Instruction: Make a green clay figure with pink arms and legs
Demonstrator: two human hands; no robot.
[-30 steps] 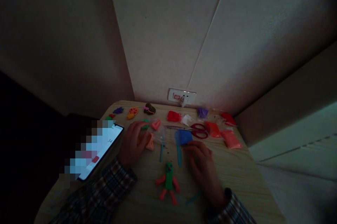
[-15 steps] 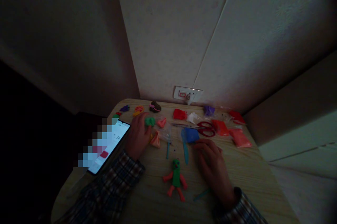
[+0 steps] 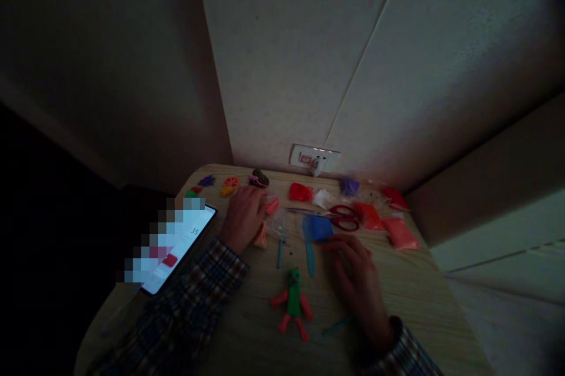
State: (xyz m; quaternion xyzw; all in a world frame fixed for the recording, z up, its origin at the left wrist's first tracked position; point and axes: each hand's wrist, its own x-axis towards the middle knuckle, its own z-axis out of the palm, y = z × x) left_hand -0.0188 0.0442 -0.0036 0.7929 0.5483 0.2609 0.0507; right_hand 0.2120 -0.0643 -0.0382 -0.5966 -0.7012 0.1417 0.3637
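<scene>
My left hand is over the far left-middle of the table, back upward. Its fingertips are hidden beside a bag of pink clay, and a peach-coloured packet shows below the palm. My right hand rests loosely bent with nothing in it, its fingertips near a blue clay packet. Between the hands lies a clay figure with a green body and pink arms and legs. Beyond it are a blue modelling knife and a thin blue tool.
Red-handled scissors, an orange packet and a pink packet lie at right. A lit phone is at left. Small clay pieces, including a brown one, line the back edge. A wall socket is behind the table.
My left hand has shifted right and covers the spot where the green clay piece showed. My right hand stays in about the same place.
</scene>
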